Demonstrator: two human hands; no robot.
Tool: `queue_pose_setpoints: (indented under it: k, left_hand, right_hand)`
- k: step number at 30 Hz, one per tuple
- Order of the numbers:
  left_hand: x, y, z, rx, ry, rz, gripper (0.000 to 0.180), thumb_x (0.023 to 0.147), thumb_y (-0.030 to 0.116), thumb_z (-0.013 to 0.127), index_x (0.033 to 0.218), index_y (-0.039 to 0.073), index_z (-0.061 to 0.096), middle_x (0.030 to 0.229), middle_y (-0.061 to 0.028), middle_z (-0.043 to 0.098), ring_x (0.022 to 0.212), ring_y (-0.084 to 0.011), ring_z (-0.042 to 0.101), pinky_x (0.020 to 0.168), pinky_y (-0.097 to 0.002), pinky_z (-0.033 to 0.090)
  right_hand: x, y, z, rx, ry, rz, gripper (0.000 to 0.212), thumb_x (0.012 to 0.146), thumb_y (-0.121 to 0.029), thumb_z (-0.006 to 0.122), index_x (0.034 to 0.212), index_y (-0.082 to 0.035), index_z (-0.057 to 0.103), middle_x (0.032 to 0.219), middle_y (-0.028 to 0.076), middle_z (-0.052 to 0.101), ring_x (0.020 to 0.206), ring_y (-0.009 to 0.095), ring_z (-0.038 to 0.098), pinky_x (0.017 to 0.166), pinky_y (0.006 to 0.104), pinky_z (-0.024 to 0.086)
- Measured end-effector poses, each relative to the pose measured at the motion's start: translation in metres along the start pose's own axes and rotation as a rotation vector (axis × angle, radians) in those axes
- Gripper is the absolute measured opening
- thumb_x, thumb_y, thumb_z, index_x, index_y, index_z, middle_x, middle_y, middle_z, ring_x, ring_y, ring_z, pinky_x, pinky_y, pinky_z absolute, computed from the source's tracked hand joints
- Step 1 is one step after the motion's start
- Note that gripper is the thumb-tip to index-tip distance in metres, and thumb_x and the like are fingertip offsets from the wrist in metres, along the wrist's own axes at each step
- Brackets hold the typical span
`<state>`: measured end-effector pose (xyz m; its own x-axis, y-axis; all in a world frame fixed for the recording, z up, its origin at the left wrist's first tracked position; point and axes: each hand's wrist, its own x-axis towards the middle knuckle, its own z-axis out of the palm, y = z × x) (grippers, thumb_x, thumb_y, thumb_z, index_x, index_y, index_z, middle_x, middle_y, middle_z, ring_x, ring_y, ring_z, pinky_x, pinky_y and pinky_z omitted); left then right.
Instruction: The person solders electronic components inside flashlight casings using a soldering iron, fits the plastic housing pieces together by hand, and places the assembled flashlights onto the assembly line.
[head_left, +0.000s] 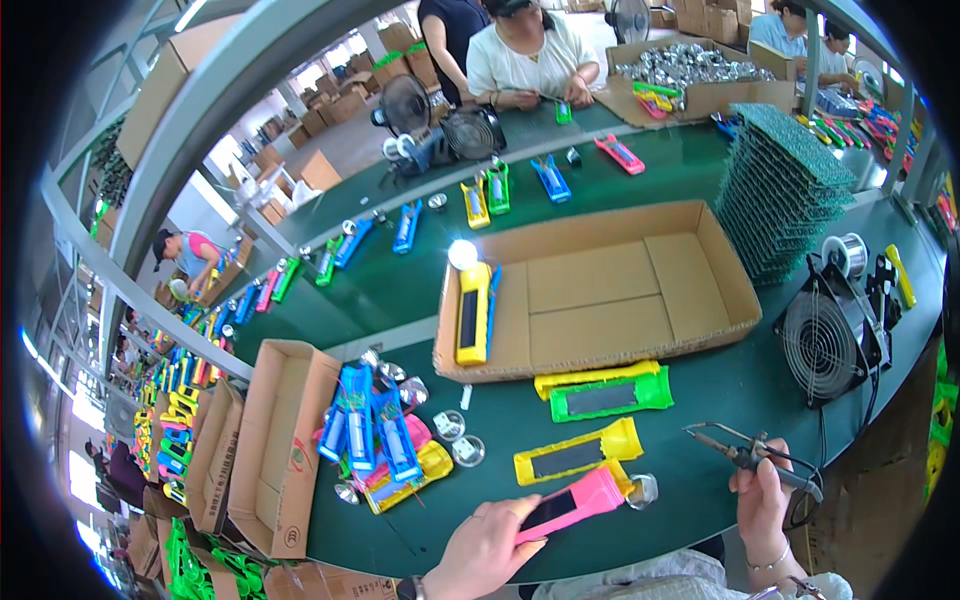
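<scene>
My left hand (478,548) is closed around one end of a pink torch housing (592,497) with a dark panel on its face. A shiny round reflector (643,490) is at the housing's other end, with a bit of yellow beside it. In my right hand (764,497) is a soldering iron (742,456) with a thin curved arm above its tip. Its tip points left, apart from the pink housing. Just beyond the pink housing lies a yellow housing (570,455), and farther back a green housing (610,396) lies against another yellow one (595,376).
An open cardboard box (600,340) holds a lit yellow torch (473,310). Blue housings (365,425) with wires are piled left, near loose reflectors (467,452). Right stand a fan (822,335), a solder spool (846,254) and stacked green boards (785,190). A person (530,65) works opposite.
</scene>
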<state>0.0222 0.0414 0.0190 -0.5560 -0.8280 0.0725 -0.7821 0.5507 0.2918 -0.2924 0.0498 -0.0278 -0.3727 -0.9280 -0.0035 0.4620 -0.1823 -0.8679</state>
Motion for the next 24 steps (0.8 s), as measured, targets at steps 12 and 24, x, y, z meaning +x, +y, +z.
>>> queue_pose_setpoints:
  k: [12,24]
  left_hand:
    - [0.204,-0.094,-0.024,0.545,0.142,-0.456,0.035,0.072,0.034,0.065,0.088,0.004,0.055,0.068,-0.0097,0.064,0.064,-0.0255,0.064,0.053,-0.0358,0.050]
    - [0.275,-0.311,-0.090,0.401,0.544,-0.604,0.038,0.078,0.036,0.060,0.095,0.003,0.050,0.080,-0.0208,0.062,0.077,-0.0379,0.061,0.067,-0.0462,0.048]
  right_hand:
    - [0.008,0.012,-0.004,0.077,0.098,-0.022,0.021,0.085,-0.019,0.056,0.094,-0.007,0.041,0.068,0.000,0.045,0.054,0.008,0.045,0.051,0.0239,0.041]
    - [-0.003,0.036,-0.101,0.099,0.013,0.012,0.034,0.090,-0.027,0.048,0.121,-0.011,0.046,0.115,0.010,0.055,0.101,0.027,0.055,0.085,0.0425,0.046]
